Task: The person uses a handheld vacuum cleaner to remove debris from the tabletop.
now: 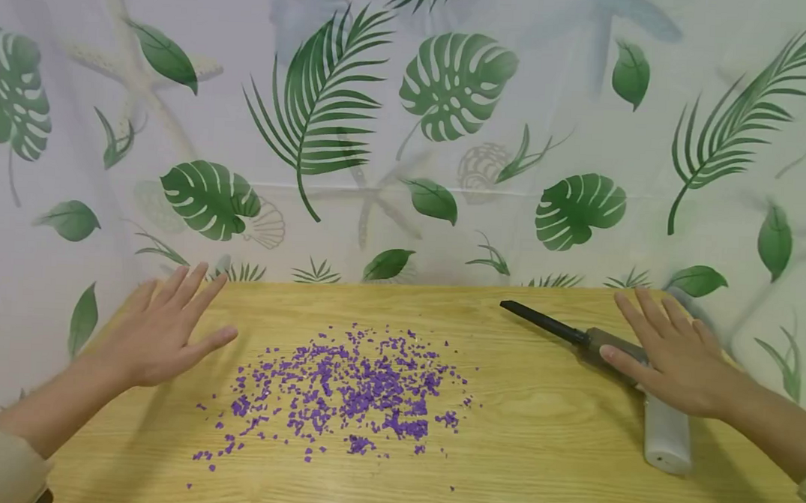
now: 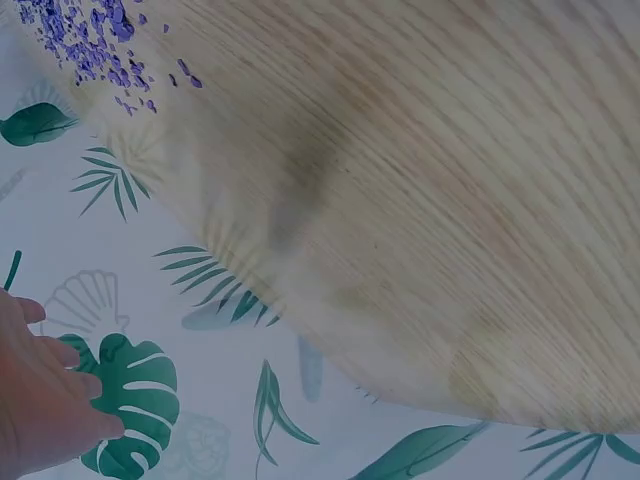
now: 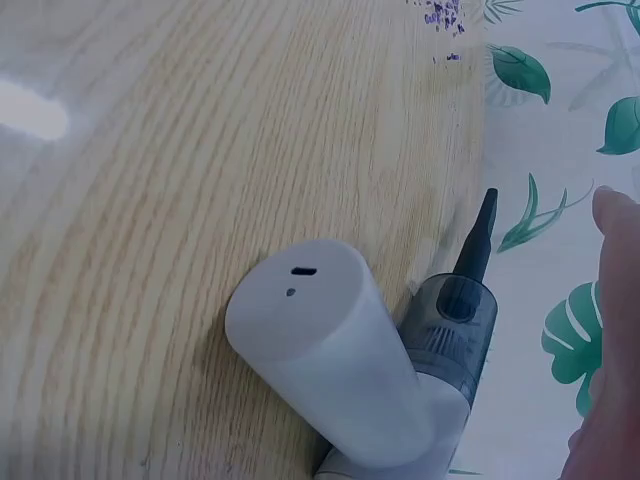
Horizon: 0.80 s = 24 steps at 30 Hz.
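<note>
My left hand [image 1: 163,331] is held over the left side of the table with fingers spread and nothing in it. Over the right side, my right hand [image 1: 685,357] is spread flat too, holding nothing. Below it lies a handheld vacuum cleaner [image 1: 666,435] with a white handle, a grey see-through dust cup [image 3: 447,325] and a black crevice nozzle [image 1: 542,320] that points to the back left. In the head view the right hand covers part of the vacuum's body. Many small purple paper-like bits [image 1: 377,389] are scattered over the middle of the table, left of the nozzle.
The wood-grain table [image 1: 535,467] ends at the back against a white curtain [image 1: 471,232] printed with green leaves, shells and starfish. A few stray purple bits [image 1: 211,467] lie toward the front left.
</note>
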Motion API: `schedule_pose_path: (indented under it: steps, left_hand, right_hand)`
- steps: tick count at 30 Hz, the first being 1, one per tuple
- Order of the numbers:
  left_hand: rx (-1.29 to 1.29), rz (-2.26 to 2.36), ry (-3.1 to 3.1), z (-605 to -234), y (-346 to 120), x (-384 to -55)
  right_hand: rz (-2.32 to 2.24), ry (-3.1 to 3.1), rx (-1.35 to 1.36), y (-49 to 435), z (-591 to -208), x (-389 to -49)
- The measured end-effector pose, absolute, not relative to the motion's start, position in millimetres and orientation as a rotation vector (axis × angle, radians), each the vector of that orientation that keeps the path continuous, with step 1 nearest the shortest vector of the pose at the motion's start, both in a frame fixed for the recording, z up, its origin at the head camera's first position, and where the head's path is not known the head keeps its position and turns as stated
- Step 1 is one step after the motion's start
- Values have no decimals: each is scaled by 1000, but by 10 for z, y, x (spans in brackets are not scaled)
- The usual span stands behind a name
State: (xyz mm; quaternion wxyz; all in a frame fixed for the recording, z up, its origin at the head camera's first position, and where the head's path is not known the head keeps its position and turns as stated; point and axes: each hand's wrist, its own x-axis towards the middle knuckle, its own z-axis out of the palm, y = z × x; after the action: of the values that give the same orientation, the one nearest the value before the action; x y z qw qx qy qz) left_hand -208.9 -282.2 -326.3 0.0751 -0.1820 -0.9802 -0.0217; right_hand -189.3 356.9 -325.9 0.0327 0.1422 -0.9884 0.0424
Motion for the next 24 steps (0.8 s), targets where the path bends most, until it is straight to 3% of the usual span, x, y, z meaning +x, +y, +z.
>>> schedule_pose_path:
  steps: [16,24]
  left_hand:
    - [-641,-106,-2913,-3222,-2463,-2270]
    - [-715,-91,-2905,-3171,-2216,-2386]
  right_hand:
    - [104,-3092,323,3773,-3195,-1843]
    - [322,-3148,296,4030,-3275,-1859]
